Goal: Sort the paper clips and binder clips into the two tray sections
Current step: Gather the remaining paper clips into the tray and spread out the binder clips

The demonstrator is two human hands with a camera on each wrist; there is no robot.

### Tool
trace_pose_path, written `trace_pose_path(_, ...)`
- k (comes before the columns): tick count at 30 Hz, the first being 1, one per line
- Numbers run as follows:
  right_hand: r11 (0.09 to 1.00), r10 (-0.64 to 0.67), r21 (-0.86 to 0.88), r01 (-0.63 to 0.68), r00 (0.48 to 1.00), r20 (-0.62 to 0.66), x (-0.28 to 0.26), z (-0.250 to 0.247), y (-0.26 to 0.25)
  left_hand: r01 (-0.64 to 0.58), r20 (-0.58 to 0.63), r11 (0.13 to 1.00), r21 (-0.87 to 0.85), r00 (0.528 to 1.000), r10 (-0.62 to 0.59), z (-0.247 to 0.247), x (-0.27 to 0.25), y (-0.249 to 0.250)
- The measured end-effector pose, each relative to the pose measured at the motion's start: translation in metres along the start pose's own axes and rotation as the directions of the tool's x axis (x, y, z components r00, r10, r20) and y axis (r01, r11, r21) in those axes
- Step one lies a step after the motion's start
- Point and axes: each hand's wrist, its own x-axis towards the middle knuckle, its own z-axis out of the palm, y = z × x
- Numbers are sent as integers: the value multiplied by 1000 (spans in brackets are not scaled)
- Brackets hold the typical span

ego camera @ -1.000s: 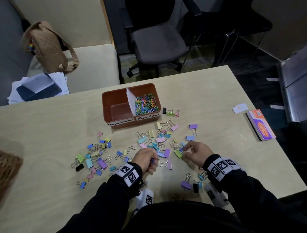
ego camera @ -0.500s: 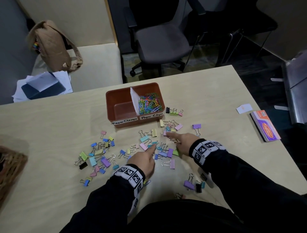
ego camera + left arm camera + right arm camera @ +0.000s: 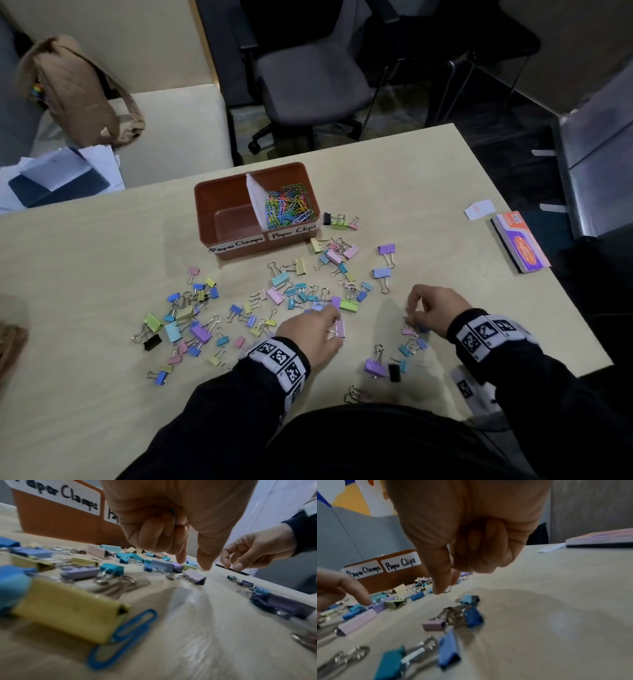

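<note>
While binder clips (image 3: 281, 298) lie scattered across tabletop (image 3: 85, 260), both hands have drawn back from middle of spread since half a second ago. Left hand (image 3: 313, 334): grip curled, something blue tucked inside, forefinger and thumb reaching toward lilac clip (image 3: 339, 328). Right hand (image 3: 433, 310): grip clenched over small cluster; contents cannot be told. Gathering apparently continues. Tray (image 3: 205, 195): "Paper Clips" section holds paper clips (image 3: 289, 205); "Paper Clamps" section bare.

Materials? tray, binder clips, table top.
Tray: likely moulded plastic, matte brown, rounded corners.
Binder clips: apparently painted metal bodies, matte pastels; shiny bare wire handles.
Table top: pale wood-grain surface, likely laminate, slight sheen.
</note>
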Motion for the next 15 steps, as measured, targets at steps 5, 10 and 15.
trace_pose_path(5, 992, 34, -123, -31, 999, 19, -11, -1, 13, -183, 91, 981, 59, 980, 177, 17, 2, 22)
trace_pose_path(10, 928, -53, -357, 110, 985, 165, -30, 7, 17, -376, 246, 918, 127, 909, 338, 31, 7, 38)
trace_pose_path(15, 877, -40, -466, 121, 983, 179, -38, 29, 24, -379, 223, 909, 173, 914, 339, 32, 16, 40)
